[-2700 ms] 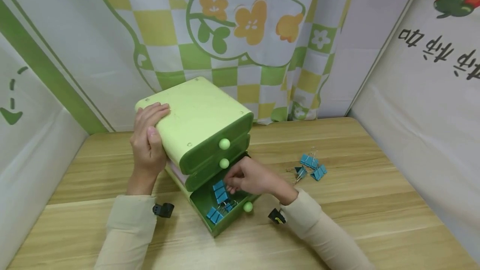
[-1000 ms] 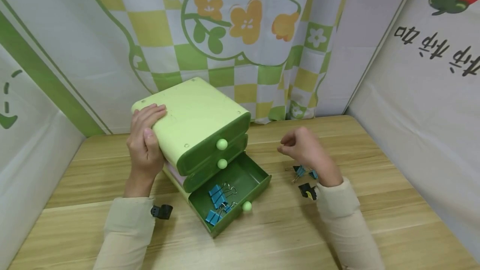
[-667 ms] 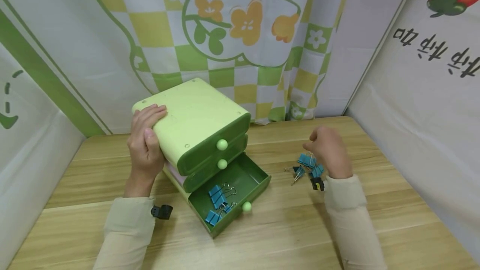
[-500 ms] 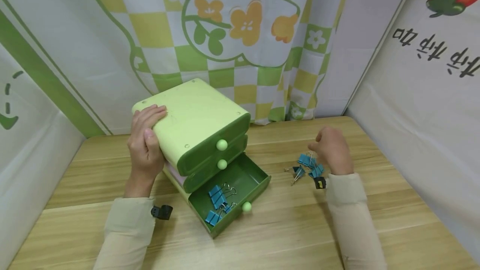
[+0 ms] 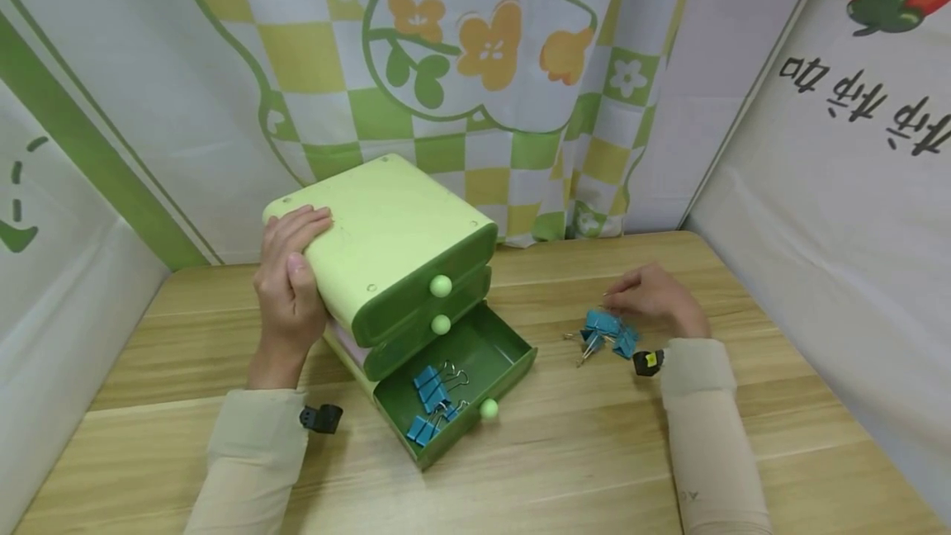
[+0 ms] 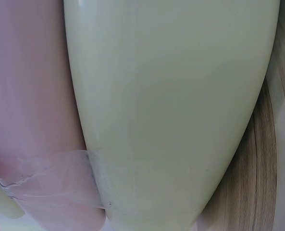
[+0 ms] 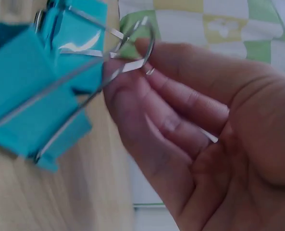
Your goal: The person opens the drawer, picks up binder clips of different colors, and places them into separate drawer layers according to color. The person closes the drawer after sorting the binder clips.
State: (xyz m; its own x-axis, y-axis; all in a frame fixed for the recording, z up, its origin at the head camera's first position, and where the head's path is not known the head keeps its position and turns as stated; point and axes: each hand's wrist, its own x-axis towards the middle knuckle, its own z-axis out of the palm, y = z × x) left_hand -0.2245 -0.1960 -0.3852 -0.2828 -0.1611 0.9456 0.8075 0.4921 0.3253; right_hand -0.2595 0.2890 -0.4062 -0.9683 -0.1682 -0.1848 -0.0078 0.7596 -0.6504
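Note:
In the head view, my left hand rests on the left edge of a light green drawer cabinet, fingers flat over its top and thumb against the side. My right hand is over a small pile at the right, thumb and index finger pinching the wire handle of a blue binder clip. The right wrist view shows that clip's wire loop between the fingertips. Two other blue clips, one of them a binder clip, lie against it. The bottom drawer is pulled out, with several blue binder clips inside.
Two upper drawers with round knobs are closed. The left wrist view shows the cabinet's pale side, a pink layer and clear tape. A patterned curtain hangs behind the wooden table.
My right hand has left the drawer, moved right to the pile and lowered onto a clip's handle, shifting that clip slightly. A clip once beside my fingers lies in the drawer. My left hand stays.

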